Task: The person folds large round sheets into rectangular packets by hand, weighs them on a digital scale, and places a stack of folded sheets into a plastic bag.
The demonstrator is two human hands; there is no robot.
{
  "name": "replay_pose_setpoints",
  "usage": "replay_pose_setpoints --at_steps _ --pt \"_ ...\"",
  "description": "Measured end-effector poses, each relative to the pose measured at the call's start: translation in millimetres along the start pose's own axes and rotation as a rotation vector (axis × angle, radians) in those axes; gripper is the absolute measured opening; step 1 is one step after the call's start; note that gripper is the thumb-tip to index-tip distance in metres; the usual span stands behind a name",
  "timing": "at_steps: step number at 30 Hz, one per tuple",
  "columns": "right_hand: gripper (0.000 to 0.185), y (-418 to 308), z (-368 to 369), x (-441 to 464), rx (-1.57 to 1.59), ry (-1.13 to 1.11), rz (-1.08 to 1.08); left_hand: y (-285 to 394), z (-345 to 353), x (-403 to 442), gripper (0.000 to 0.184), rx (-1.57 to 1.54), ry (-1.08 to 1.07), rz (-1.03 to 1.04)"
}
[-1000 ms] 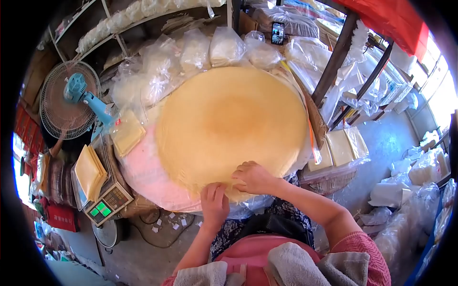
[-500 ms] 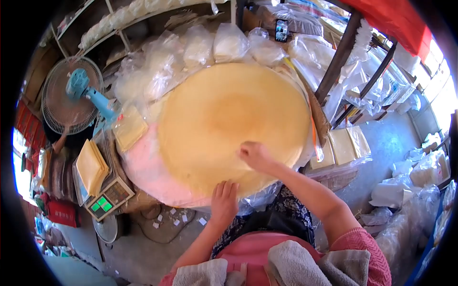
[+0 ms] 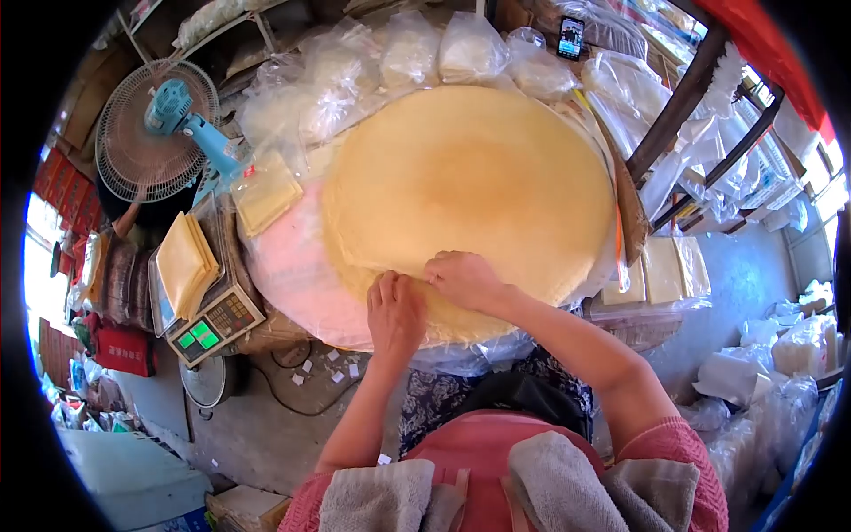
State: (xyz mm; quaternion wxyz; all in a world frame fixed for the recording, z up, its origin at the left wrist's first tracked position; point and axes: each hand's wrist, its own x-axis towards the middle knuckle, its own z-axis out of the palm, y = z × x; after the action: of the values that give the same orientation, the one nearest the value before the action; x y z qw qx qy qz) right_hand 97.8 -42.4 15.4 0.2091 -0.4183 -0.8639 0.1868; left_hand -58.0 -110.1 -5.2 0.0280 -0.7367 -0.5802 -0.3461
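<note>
A wide stack of thin, round, yellow pancake-like sheets (image 3: 470, 177), browner near the middle, lies in front of me. Along its near side the top sheet's edge is raised in a ridge. My left hand (image 3: 395, 310) has its fingers closed on that edge. Right beside it, my right hand (image 3: 465, 279) is closed with fingertips pinching the same sheet. Below the hands, more yellow layers show over a pink cloth (image 3: 297, 266) and clear plastic.
To the left stand a scale (image 3: 213, 328) bearing folded yellow sheets (image 3: 184, 266) and a blue fan (image 3: 168, 115). Bagged sheets (image 3: 470, 49) line the back, with a phone (image 3: 571, 37). Dark posts (image 3: 678, 102) rise at right, near packed sheets (image 3: 663, 270).
My right hand has moved to the left, beside my left hand. My left hand has gone from lying on the sheet to gripping its raised edge. The camera view has shifted.
</note>
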Motion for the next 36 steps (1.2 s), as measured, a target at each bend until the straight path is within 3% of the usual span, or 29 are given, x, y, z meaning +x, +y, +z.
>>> replay_pose_setpoints --at_steps 3,5,8,10,16,21,24,27,29,32,35,36 --pt "0.02 35.5 -6.3 16.8 0.498 0.177 0.369 1.9 -4.2 1.6 0.032 0.012 -0.011 -0.003" --pt "0.023 62.6 -28.9 30.9 0.569 0.365 0.564 1.3 -5.3 2.8 0.032 0.022 -0.022 -0.005" --pt "0.025 72.6 -45.4 29.2 0.497 0.293 0.631 -3.1 -4.6 11.1 0.033 0.041 -0.109 -0.008" --pt "0.025 64.1 -44.5 29.8 0.476 0.288 0.586 -12.5 -10.0 26.4 0.033 0.049 -0.256 -0.03" --pt "0.031 26.9 -51.0 42.7 0.398 0.097 0.39 -71.7 29.3 74.4 0.043 0.19 -0.012 0.059" --pt "0.025 14.4 -43.1 56.4 0.219 0.012 0.117 -62.8 24.7 79.7 0.052 0.153 -0.088 -0.086" --pt "0.022 21.7 -39.8 59.8 0.317 0.133 0.127 -59.9 22.3 78.6 0.052 0.173 -0.115 -0.127" --pt "0.025 49.9 -66.2 68.2 0.426 0.327 0.359 -59.7 21.3 79.8 0.05 0.221 -0.124 -0.115" --pt "0.025 62.1 -77.2 66.7 0.446 0.345 0.423 -56.9 15.6 85.2 0.047 0.243 -0.168 -0.118" --pt "0.028 49.1 -89.1 64.2 0.429 0.255 0.493 -51.9 1.5 113.8 0.041 0.287 -0.41 -0.217" --pt "0.03 38.3 -83.3 65.2 0.409 0.186 0.447 -76.8 30.4 115.8 0.04 0.255 -0.122 0.043" --pt "0.031 35.1 -82.1 66.8 0.406 0.177 0.414 -83.2 37.7 117.3 0.043 0.271 -0.129 0.047"
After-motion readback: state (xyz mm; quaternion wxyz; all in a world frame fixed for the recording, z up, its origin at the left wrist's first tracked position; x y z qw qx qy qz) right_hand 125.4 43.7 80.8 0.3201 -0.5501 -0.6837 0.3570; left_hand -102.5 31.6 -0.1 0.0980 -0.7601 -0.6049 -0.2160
